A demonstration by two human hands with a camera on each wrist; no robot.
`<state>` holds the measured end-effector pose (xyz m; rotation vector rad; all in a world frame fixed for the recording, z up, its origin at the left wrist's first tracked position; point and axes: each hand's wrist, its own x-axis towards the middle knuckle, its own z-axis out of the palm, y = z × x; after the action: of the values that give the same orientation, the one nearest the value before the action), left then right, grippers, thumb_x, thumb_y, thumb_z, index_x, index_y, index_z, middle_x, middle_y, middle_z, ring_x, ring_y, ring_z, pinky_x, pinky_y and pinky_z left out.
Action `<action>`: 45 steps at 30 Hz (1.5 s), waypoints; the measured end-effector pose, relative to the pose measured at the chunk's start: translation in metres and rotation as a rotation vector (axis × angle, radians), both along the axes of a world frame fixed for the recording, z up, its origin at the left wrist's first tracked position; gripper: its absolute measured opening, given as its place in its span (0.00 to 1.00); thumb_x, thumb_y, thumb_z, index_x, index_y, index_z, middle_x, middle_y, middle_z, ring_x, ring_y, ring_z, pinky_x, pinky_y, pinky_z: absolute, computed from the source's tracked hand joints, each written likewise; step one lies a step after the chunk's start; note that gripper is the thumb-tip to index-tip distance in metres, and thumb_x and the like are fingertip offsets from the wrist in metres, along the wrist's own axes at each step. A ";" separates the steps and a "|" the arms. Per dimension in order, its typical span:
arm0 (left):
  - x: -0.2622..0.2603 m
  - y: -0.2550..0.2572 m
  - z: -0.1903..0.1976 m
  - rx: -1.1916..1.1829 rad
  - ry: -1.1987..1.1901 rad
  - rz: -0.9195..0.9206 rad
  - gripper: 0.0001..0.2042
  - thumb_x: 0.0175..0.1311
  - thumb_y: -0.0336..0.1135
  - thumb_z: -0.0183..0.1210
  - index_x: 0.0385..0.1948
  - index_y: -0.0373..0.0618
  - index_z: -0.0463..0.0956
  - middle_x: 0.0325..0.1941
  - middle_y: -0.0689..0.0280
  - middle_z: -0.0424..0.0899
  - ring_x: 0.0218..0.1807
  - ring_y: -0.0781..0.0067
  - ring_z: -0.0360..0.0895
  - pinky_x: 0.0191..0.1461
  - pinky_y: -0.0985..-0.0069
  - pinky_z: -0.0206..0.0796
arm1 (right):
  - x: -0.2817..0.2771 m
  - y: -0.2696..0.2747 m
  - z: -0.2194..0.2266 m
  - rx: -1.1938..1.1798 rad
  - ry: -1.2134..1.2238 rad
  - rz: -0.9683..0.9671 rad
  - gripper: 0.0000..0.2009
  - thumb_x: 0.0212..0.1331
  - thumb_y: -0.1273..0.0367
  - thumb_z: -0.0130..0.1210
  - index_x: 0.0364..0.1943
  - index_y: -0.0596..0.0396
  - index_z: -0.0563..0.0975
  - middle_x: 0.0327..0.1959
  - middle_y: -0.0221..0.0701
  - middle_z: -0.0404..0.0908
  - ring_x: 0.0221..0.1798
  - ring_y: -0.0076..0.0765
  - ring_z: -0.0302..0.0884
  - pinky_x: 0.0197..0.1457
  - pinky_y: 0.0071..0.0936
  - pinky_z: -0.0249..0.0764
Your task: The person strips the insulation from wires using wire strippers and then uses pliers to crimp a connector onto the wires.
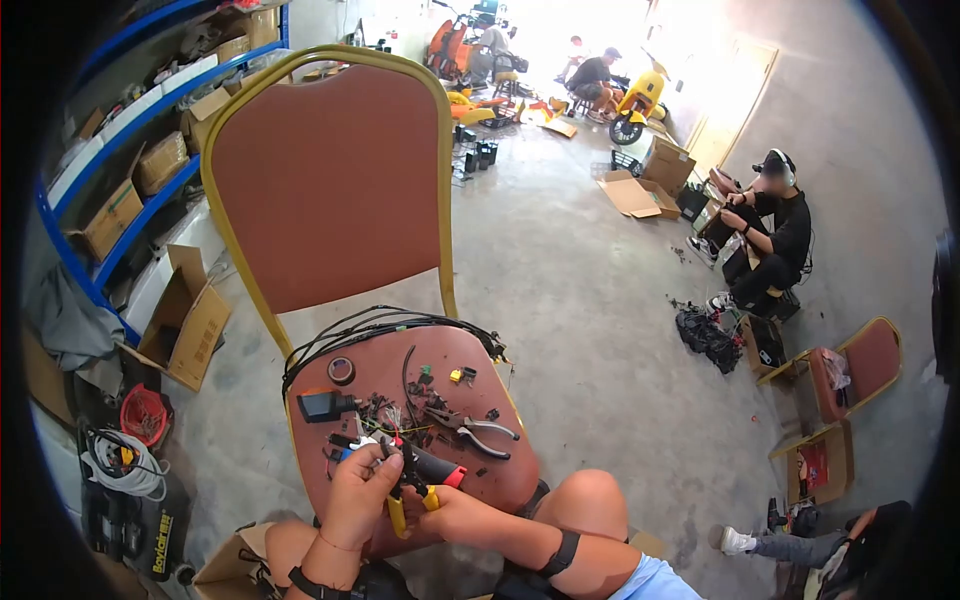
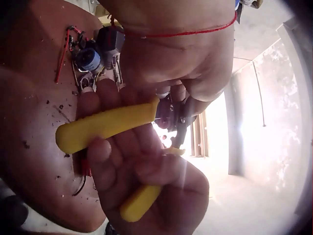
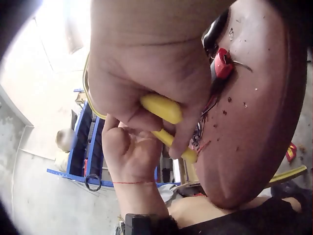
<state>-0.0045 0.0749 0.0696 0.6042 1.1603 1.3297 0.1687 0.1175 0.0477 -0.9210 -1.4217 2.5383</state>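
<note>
My right hand (image 1: 455,512) grips pliers with yellow handles (image 2: 105,128) and a dark head, low over the front of the chair seat. Its fingers curl round the handles, which stand spread apart. My left hand (image 1: 358,488) is close beside it, thumb and fingers pinching a small dark part at the pliers' head; the fingers hide most of that part. Just beyond the hands lies a black and red tool handle (image 1: 440,468). Grey-handled pliers (image 1: 470,432) rest among wire scraps and small black bits on the red-brown chair seat (image 1: 480,375).
A roll of tape (image 1: 341,371), a black device (image 1: 325,405) and a yellow connector (image 1: 462,375) lie on the seat. Black cables (image 1: 390,318) run along its back edge. Blue shelving (image 1: 70,200) stands left; a seated person (image 1: 775,225) works at the right.
</note>
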 end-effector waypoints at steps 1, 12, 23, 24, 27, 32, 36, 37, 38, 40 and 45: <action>0.000 -0.001 0.002 -0.017 -0.002 0.001 0.08 0.75 0.34 0.61 0.46 0.40 0.80 0.39 0.70 0.85 0.36 0.82 0.82 0.41 0.82 0.77 | 0.001 0.001 0.001 0.019 0.019 0.002 0.16 0.57 0.78 0.52 0.50 0.62 0.78 0.44 0.32 0.85 0.49 0.30 0.81 0.54 0.27 0.75; -0.001 -0.003 0.005 -0.044 0.024 -0.037 0.07 0.74 0.34 0.63 0.45 0.42 0.81 0.33 0.72 0.85 0.31 0.84 0.82 0.33 0.85 0.74 | 0.006 0.002 0.032 0.014 0.005 -0.001 0.15 0.57 0.78 0.51 0.49 0.62 0.78 0.41 0.32 0.84 0.48 0.30 0.80 0.57 0.27 0.71; -0.012 -0.003 -0.003 0.001 -0.060 0.087 0.05 0.73 0.30 0.64 0.42 0.40 0.80 0.37 0.69 0.86 0.34 0.84 0.79 0.36 0.86 0.70 | 0.003 -0.008 -0.005 -0.055 0.038 -0.008 0.18 0.56 0.77 0.52 0.53 0.60 0.79 0.40 0.30 0.83 0.44 0.26 0.79 0.48 0.24 0.73; -0.012 -0.002 -0.004 0.022 -0.073 0.104 0.05 0.73 0.31 0.64 0.42 0.40 0.80 0.37 0.69 0.85 0.34 0.84 0.78 0.35 0.86 0.69 | 0.002 -0.009 -0.004 -0.099 0.052 -0.050 0.19 0.56 0.77 0.52 0.54 0.60 0.79 0.39 0.29 0.83 0.43 0.25 0.79 0.47 0.24 0.73; -0.011 0.002 -0.003 0.063 -0.109 0.123 0.06 0.73 0.32 0.64 0.42 0.40 0.80 0.36 0.70 0.85 0.32 0.85 0.77 0.34 0.86 0.67 | 0.003 -0.007 -0.011 -0.123 0.009 -0.043 0.21 0.55 0.78 0.52 0.56 0.59 0.78 0.41 0.28 0.82 0.44 0.25 0.78 0.48 0.24 0.73; -0.014 0.002 -0.013 0.064 -0.043 0.229 0.07 0.75 0.35 0.62 0.41 0.40 0.81 0.34 0.70 0.84 0.35 0.83 0.77 0.42 0.84 0.69 | 0.004 -0.005 0.008 -0.096 0.090 -0.033 0.22 0.55 0.78 0.52 0.57 0.59 0.78 0.43 0.29 0.83 0.46 0.25 0.79 0.48 0.24 0.74; -0.019 0.002 -0.009 0.080 0.015 0.323 0.07 0.77 0.31 0.58 0.48 0.40 0.79 0.38 0.70 0.83 0.42 0.80 0.78 0.50 0.80 0.72 | 0.007 -0.003 -0.021 -0.093 0.126 -0.004 0.23 0.61 0.79 0.52 0.62 0.60 0.74 0.54 0.33 0.82 0.56 0.31 0.81 0.62 0.29 0.77; -0.016 0.002 -0.011 0.093 0.089 0.282 0.08 0.76 0.30 0.57 0.51 0.40 0.78 0.40 0.69 0.83 0.44 0.78 0.79 0.52 0.78 0.73 | 0.007 -0.001 -0.026 -0.090 0.114 -0.005 0.22 0.61 0.79 0.52 0.62 0.60 0.74 0.54 0.33 0.82 0.56 0.31 0.81 0.62 0.30 0.77; -0.011 0.002 -0.011 0.106 0.164 0.241 0.09 0.76 0.29 0.57 0.53 0.40 0.78 0.42 0.68 0.82 0.46 0.76 0.80 0.54 0.76 0.74 | 0.008 -0.001 -0.031 -0.088 0.104 -0.006 0.22 0.61 0.80 0.51 0.62 0.60 0.74 0.54 0.34 0.82 0.56 0.32 0.81 0.62 0.30 0.76; 0.001 0.001 0.000 0.070 0.145 0.148 0.12 0.76 0.26 0.53 0.58 0.41 0.75 0.44 0.69 0.81 0.43 0.80 0.78 0.51 0.79 0.73 | 0.006 0.000 -0.021 -0.070 0.091 -0.014 0.22 0.59 0.80 0.51 0.60 0.60 0.75 0.51 0.33 0.83 0.53 0.31 0.81 0.58 0.28 0.76; -0.005 0.000 -0.003 -0.048 0.139 0.049 0.10 0.78 0.28 0.53 0.55 0.41 0.77 0.37 0.72 0.81 0.37 0.84 0.78 0.41 0.84 0.72 | 0.005 -0.004 -0.004 -0.100 0.097 -0.092 0.22 0.57 0.79 0.51 0.58 0.62 0.76 0.46 0.33 0.83 0.49 0.31 0.81 0.53 0.26 0.75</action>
<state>-0.0092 0.0751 0.0666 0.6447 1.3233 1.3136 0.1738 0.1133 0.0440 -0.8442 -1.2076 2.5675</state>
